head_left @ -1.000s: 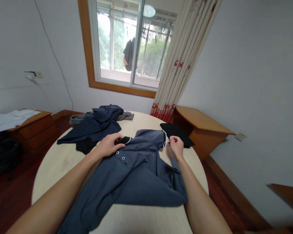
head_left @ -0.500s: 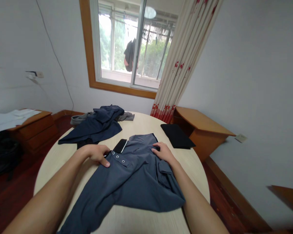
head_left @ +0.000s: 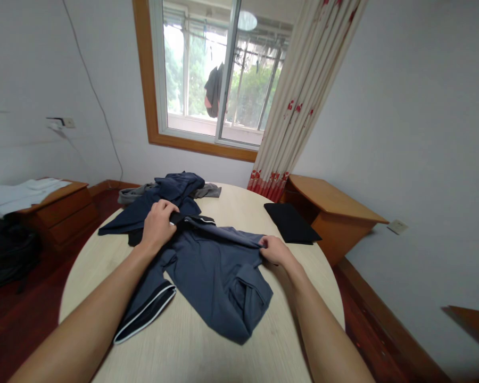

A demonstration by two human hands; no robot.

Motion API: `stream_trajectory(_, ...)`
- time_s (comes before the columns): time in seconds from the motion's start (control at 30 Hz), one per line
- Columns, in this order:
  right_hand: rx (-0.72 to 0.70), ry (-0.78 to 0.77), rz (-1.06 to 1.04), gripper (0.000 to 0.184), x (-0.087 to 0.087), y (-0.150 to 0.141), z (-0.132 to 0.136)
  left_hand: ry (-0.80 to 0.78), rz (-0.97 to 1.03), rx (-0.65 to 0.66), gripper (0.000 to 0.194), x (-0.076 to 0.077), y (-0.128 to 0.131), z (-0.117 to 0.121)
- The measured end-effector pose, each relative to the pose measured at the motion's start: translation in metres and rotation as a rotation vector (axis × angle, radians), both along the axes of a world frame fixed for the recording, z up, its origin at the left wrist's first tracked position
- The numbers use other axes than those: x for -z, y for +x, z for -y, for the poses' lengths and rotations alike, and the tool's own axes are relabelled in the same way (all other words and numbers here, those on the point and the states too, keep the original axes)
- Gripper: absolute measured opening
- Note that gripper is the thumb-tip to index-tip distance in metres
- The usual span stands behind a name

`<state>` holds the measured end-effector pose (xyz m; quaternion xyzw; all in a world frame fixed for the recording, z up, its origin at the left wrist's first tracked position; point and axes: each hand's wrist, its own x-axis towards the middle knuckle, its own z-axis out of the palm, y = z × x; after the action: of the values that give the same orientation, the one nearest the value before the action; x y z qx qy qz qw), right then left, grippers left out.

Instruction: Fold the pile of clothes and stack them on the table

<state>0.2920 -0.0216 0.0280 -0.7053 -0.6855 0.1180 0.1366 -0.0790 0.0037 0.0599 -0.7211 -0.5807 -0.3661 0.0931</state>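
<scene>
A dark grey-blue polo shirt (head_left: 213, 271) with black, white-edged trim hangs and lies crumpled over the near middle of the round table (head_left: 195, 351). My left hand (head_left: 159, 221) pinches it by the black collar at the upper left. Gripping its upper right edge is my right hand (head_left: 277, 250), with the fingers closed on the fabric. The cloth stretches between both hands along its top edge. One sleeve end with a white-lined black cuff shows below my left wrist, and the shirt's lower part is bunched.
Dark navy and grey clothes (head_left: 171, 194) are heaped at the table's far left. A folded black garment (head_left: 291, 222) lies at the right edge, near a wooden desk (head_left: 335, 199). Behind the table hangs a patterned curtain (head_left: 297, 106).
My left hand has moved up and away with the collar. My right hand has closed on the shirt's edge and shifted slightly right. The button placket has turned out of sight; a cuff now shows.
</scene>
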Motion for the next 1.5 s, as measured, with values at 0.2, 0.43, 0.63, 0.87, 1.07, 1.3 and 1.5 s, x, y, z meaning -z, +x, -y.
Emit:
stream_trajectory(0.2,0.144,-0.133,0.153,0.005,-0.013,0.024,0.012,-0.226,-0.028,0.567,0.03,0.015,0.033,0.011)
stream_trajectory(0.43,-0.027,0.234,0.117,0.033,0.004,0.009,-0.001,-0.812,-0.025,0.964,0.046,-0.002,0.026,0.022)
stream_trajectory(0.63,-0.065,0.275,0.051,0.046,0.031,0.002,-0.019,-0.763,-0.067,0.307,0.063,-0.003,-0.007,0.001)
stream_trajectory(0.87,-0.058,0.189,0.024,0.042,0.029,0.004,-0.022,-0.883,-0.207,0.126,0.064,0.018,0.01,-0.004)
stream_trajectory(1.07,-0.022,0.052,0.024,0.037,0.021,-0.004,-0.016,-0.725,-0.173,0.153,0.035,0.028,0.019,-0.004)
stream_trajectory(1.3,0.105,0.449,-0.157,0.031,0.001,0.001,-0.003,-0.406,0.115,0.11,0.014,0.017,0.014,-0.003)
stream_trajectory(1.5,0.293,0.59,-0.252,0.027,-0.003,0.021,0.0,-0.198,0.351,0.1,0.019,0.006,0.011,0.0)
